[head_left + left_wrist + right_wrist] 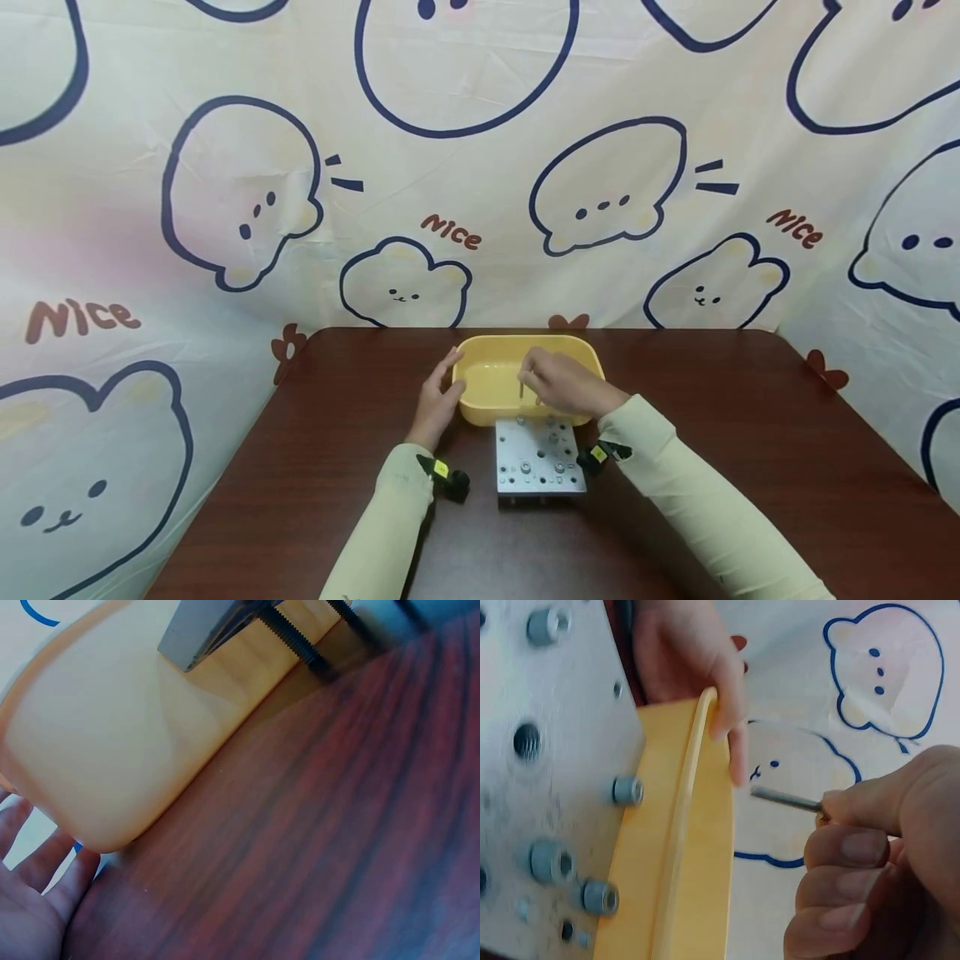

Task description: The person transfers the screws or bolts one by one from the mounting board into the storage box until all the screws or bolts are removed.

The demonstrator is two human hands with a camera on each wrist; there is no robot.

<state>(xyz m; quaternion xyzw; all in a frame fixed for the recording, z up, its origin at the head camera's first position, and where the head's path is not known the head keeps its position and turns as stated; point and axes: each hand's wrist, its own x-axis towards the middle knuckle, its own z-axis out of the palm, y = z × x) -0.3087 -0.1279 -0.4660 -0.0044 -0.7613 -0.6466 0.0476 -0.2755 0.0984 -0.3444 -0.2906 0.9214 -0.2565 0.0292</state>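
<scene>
My left hand (437, 402) holds the yellow plastic bin (480, 414) at its left end, thumb over the rim and fingers along the outer wall. In the left wrist view, several fingers (45, 870) lie against the bin's outside. My right hand (561, 383) is above the bin, pinching a short, thin metal rod (787, 799) between thumb and curled fingers. The rod's other end is hidden in the grip, so its exact kind cannot be told. Just in front of the bin stands a silver metal plate (517, 450) with holes and several socket head screws (549, 862).
Threaded screw shanks (292, 637) stick out below the plate, holding it above the brown wooden table (322, 500). A printed cloth (480, 183) hangs behind and beside the table. Each wrist wears a small black camera (453, 483).
</scene>
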